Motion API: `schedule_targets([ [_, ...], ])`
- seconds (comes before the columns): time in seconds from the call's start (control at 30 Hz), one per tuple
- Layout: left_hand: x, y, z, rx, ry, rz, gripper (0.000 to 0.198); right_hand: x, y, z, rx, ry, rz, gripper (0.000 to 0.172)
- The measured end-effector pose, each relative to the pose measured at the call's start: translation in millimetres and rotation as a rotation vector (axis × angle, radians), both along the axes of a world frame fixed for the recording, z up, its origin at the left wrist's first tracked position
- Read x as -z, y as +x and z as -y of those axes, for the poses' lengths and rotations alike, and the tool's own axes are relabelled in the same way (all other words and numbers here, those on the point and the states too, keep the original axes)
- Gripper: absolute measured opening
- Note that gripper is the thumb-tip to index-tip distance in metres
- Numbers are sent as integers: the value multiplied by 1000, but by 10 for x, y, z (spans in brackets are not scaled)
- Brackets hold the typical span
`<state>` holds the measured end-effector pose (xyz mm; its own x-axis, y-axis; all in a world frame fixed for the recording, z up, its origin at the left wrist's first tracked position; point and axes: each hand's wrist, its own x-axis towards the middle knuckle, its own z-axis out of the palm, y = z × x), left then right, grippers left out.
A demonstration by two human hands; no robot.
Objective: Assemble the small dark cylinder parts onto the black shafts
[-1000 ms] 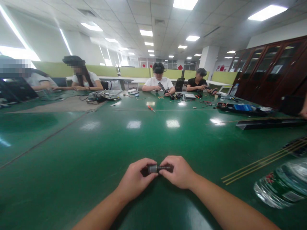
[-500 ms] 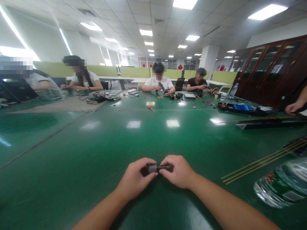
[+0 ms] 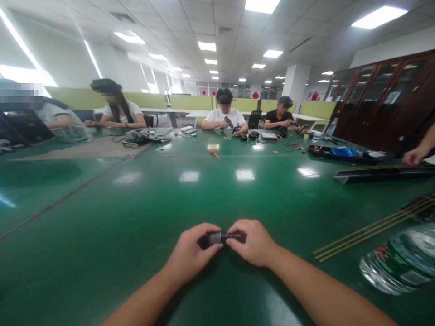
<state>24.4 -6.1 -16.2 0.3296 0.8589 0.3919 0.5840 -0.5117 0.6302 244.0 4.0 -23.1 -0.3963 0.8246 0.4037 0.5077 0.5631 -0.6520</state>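
Note:
Close to the near side of the green table, my left hand [image 3: 193, 249] is closed around a small grey and black cylinder [image 3: 215, 238], held sideways between thumb and fingers. From its right end runs a thin, dark, ribbed shaft [image 3: 232, 236]. My right hand [image 3: 254, 243] pinches this shaft with thumb and forefinger, and its palm hides the far end. The two hands face each other with a small gap between the fingertips. The part looks like a small motor, but its exact kind is too small to make out.
On the green table [image 3: 163, 194], a large water bottle [image 3: 401, 262] lies at the right beside thin brass-coloured rods [image 3: 360, 233]. Behind them is a black channel [image 3: 380, 174]. An orange screwdriver [image 3: 213, 153] lies farther off. Several people sit across, and another person's hand [image 3: 416, 155] reaches in at right.
My hands stay almost still on the cylinder and its shaft, the left one shifting very slightly left. The other person's hand at the right edge has moved a little left.

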Motion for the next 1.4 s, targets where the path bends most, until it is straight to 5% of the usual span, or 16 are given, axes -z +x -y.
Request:
schedule_targets([
  [1.4,-6,0,0,-35,30,19,21,-18,26,5,26,-6,18,6],
])
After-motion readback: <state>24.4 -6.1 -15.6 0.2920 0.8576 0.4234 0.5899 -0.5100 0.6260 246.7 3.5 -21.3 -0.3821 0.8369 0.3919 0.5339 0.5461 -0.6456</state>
